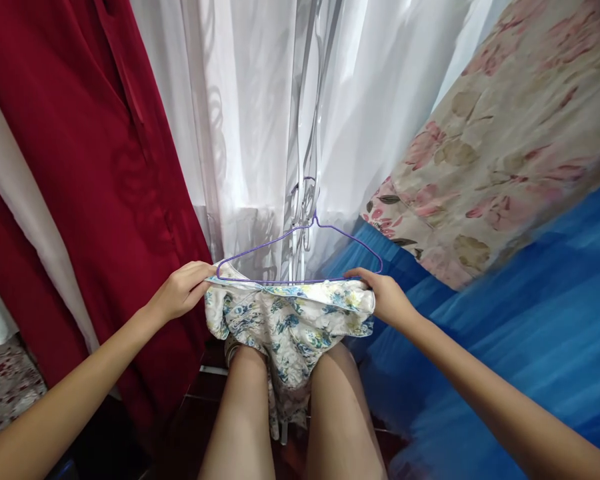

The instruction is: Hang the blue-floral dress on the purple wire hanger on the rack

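A white garment with blue and yellow flowers (290, 320) lies across my thighs and hangs down between my knees. Along its top edge runs the lower bar of a thin purple clothes hanger (347, 230), whose hook points away from me. My left hand (184, 290) pinches the garment's upper left corner, beside the hanger's left end. On the other side, my right hand (383, 293) grips the upper right corner, its thumb by the hanger's bar. Some fingertips are hidden behind the cloth.
Red cloth (105, 133) hangs at the left. White sheer curtains (250, 120) with pale ribbon-like strips are straight ahead. At the right hang a floral fabric (500, 153) and a blue gauzy fabric (505, 373). Dark floor tiles (195, 413) show below.
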Demonstrator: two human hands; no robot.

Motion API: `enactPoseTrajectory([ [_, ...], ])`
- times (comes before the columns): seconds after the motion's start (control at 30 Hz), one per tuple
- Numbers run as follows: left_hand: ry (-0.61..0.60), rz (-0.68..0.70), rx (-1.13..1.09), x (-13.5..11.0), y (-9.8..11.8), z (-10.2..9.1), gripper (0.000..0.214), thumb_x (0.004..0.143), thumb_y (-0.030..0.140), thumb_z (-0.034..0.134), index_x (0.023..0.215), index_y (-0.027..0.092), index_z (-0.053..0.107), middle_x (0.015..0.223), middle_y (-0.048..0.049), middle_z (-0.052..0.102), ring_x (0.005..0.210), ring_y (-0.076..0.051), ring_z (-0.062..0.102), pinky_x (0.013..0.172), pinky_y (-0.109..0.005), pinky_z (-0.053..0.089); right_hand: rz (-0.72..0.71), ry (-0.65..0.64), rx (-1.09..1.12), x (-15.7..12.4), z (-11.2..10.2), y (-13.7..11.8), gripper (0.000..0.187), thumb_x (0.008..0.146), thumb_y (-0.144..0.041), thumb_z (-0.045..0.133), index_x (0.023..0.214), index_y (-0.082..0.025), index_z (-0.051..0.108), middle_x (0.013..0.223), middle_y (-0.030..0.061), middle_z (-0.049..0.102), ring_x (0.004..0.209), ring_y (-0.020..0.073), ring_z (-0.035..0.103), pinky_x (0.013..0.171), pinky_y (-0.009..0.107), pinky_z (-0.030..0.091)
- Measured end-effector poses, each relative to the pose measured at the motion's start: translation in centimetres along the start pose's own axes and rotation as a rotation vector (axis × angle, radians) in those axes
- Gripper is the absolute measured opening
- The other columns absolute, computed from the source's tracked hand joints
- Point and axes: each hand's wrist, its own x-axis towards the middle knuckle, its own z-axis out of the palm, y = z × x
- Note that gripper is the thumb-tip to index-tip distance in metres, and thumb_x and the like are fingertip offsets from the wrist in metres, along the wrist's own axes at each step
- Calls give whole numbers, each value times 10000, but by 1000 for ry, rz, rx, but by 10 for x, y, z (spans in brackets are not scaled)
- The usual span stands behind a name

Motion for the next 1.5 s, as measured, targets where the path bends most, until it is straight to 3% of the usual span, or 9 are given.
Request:
enactPoseTrajectory([
  [0.37,162,-108,41,24,29,-24,334,994,237,411,1255,196,615,1322,-64,628,1256,-215,552,1101,-364,395,-3,-84,-205,12,-17,-32,128,714,-253,592,759,-204,700,770,84,757,703,241,688,570,262,352],
  [0.57,179,-251,-46,82,56,-5,306,990,345,428,1131,186,648,1102,-53,701,956,-194,646,846,-265,463,42,-128,-151,5,-17,-49,191,750,-301,577,608,-183,628,616,69,684,639,214,639,557,257,345],
  [0.67,237,-311,-31,98,50,16,298,968,384,461,866,169,639,799,-23,650,742,-166,581,690,-241,411,51,56,-16,-17,-12,-51,134,733,-247,587,810,-181,674,712,52,707,667,205,638,576,252,370],
  [0.73,265,-331,-65,100,45,28,292,954,386,488,796,170,604,680,10,553,655,-137,507,634,-230,366,97,180,152,-32,-11,-46,347,754,-248,579,1090,-179,636,683,16,686,603,189,609,553,248,390],
  [0.83,246,-340,-136,96,42,42,327,960,403,477,747,172,566,619,36,420,593,-110,408,587,-224,317,201,306,317,-41,-16,-29,743,773,-264,581,1465,-157,332,660,-14,676,556,198,604,528,264,435],
  [0.93,199,-341,-129,91,43,47,392,967,438,458,687,173,529,591,38,327,561,-105,342,555,-235,269,264,370,299,-32,-25,-11,880,753,-259,610,1533,-119,228,766,44,729,650,234,667,595,305,497],
  [1.13,140,-403,169,101,36,28,464,969,492,405,637,188,520,561,-4,435,542,-148,401,568,-282,232,212,157,-78,-14,-38,-6,539,786,-271,570,1291,-91,622,1182,174,715,1000,319,695,803,349,514],
  [1.27,74,-523,336,123,33,22,529,957,529,370,558,196,473,578,-69,532,536,-199,445,561,-309,190,130,-29,-390,-24,-51,-24,404,813,-320,563,1145,-145,713,1061,159,758,991,345,703,708,322,481],
  [1.5,122,-525,172,134,49,44,502,938,512,399,549,200,455,548,-38,515,520,-184,438,549,-303,210,123,-100,-532,-31,-75,-46,271,819,-432,571,830,-191,694,776,121,748,801,316,713,545,297,331],
])
